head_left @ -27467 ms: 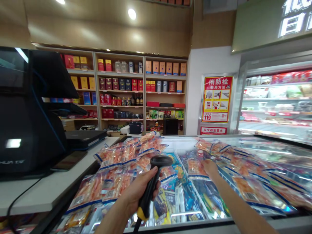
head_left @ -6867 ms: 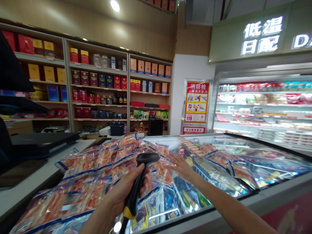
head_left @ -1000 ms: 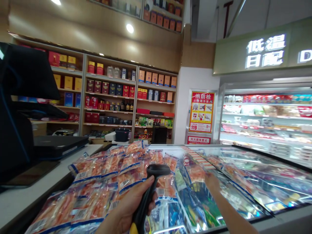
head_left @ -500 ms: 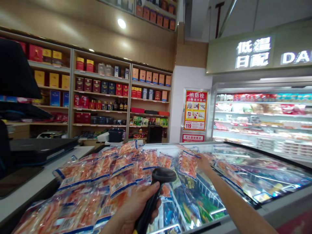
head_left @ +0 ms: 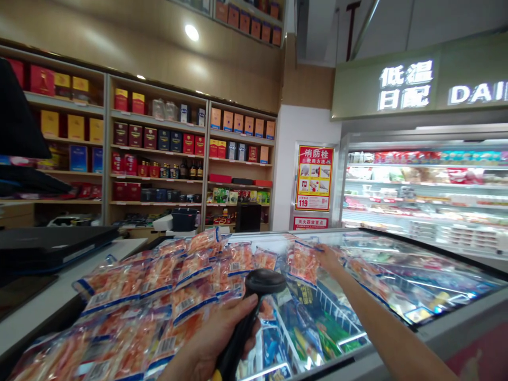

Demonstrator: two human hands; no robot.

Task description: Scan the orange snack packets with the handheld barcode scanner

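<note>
My left hand (head_left: 222,333) is wrapped round a black handheld barcode scanner (head_left: 265,281), its head pointing up and away. At the far end of my outstretched arm, my right hand (head_left: 328,258) has its fingers on the right edge of a clear packet of orange-pink food (head_left: 304,263) with blue trim. That packet is over the glass-topped chest freezer. To the left, a pile of similar packets (head_left: 159,270) spreads across the freezer top, several with barcode labels facing up. Exactly what food is inside I cannot make out.
Wire baskets and coloured packs show through the freezer's glass (head_left: 317,312). Beside it on the left stands a counter (head_left: 133,245) with a black flat device (head_left: 55,246). Behind are shelves of boxes (head_left: 159,137), and a lit chiller (head_left: 420,190) is at the right.
My view has turned slightly right, so the surroundings shift left. Both hands keep nearly the same places, with the scanner and the packet.
</note>
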